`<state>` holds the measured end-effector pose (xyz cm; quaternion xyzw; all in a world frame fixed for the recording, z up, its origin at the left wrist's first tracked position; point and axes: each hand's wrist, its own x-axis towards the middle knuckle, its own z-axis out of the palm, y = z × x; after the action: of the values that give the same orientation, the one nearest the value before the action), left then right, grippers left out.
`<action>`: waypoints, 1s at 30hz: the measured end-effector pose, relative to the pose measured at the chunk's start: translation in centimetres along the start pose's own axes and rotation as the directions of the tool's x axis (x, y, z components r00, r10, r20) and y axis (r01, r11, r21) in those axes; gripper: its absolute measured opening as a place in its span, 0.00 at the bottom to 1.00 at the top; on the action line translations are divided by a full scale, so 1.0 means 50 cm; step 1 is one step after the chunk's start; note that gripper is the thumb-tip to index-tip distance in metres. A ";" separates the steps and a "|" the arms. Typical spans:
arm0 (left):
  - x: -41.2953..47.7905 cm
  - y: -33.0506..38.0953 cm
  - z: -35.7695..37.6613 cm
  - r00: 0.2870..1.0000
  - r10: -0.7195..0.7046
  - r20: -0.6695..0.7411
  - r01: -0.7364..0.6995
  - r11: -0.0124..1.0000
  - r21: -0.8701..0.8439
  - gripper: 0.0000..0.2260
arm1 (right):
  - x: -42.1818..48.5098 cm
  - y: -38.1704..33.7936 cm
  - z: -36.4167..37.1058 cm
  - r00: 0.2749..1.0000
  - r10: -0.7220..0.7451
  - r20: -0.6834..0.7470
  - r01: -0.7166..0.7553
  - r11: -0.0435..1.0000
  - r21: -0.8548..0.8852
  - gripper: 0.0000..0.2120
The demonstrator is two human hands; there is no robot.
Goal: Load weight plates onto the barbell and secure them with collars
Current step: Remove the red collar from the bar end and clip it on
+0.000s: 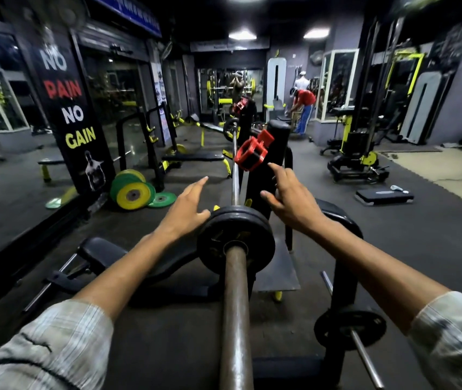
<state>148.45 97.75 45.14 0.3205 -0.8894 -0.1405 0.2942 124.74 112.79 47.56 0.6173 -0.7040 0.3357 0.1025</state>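
The barbell (pixel 235 319) runs straight away from me, its rusty near sleeve in the foreground. Two black weight plates (pixel 235 243) sit on that sleeve, pushed up against the collar stop. My left hand (pixel 187 209) hovers open just left of the plates, its thumb near their rim. My right hand (pixel 291 201) is open on the right, fingers spread and pointing toward a red collar (pixel 252 152) that sits beside the bar's shaft farther out. A second red collar (pixel 239 104) shows near the bar's far end, where another black plate (pixel 230 129) is mounted.
Green and yellow bumper plates (pixel 134 192) lie on the floor at left by a mirror wall. A black bench (pixel 145 266) sits under the bar. A smaller loaded bar (pixel 351 329) lies low right. A person in red (pixel 304 108) bends over far back.
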 end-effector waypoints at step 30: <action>0.320 0.045 0.074 0.979 -0.102 0.174 0.199 0.640 -0.743 0.25 | 0.266 -0.036 0.024 0.923 0.380 -0.055 -0.352 0.895 0.275 0.27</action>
<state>135.13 89.24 50.13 0.2331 -0.7355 -0.5402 0.3360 123.88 101.40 54.69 0.4628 -0.7510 0.4710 -0.0064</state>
